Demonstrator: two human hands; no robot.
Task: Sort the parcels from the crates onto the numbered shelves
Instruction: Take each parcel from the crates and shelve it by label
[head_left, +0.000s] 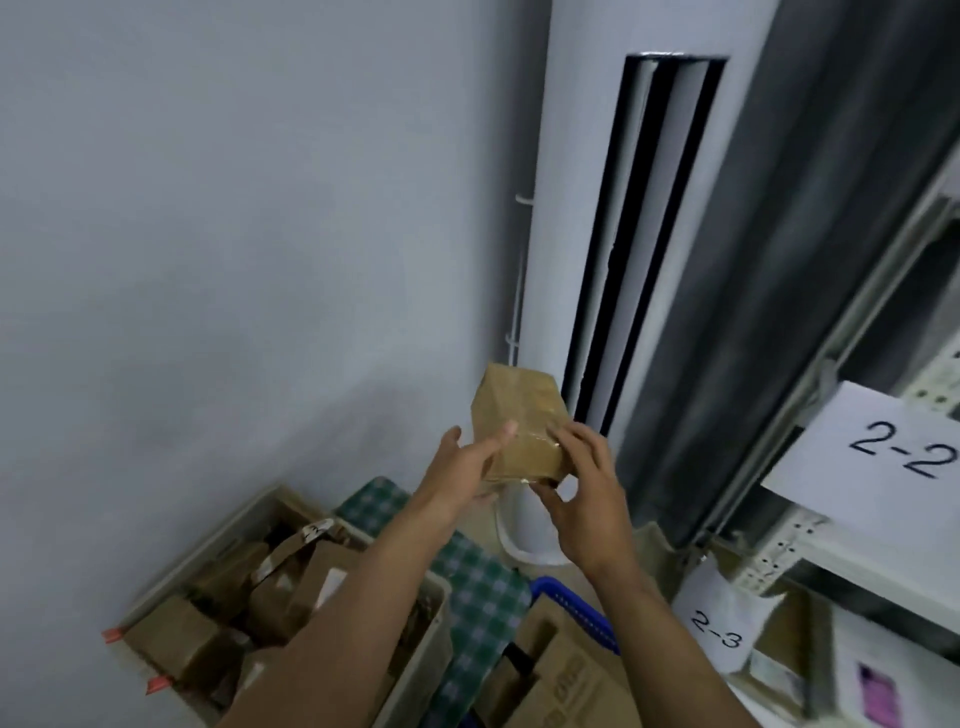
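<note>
There was one left hand, one right hand and one brown taped cardboard parcel. One beige plastic crate held piled brown parcels, too jumbled to count. One blue plastic basket showed, and two white paper labels, "2-2" and "2-3".

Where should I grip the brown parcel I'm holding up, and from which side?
Probably its lower end, from both sides. The parcel stands taller than it is wide, so the left hand and right hand can clamp opposite faces there, leaving the top free for shelving.
</note>
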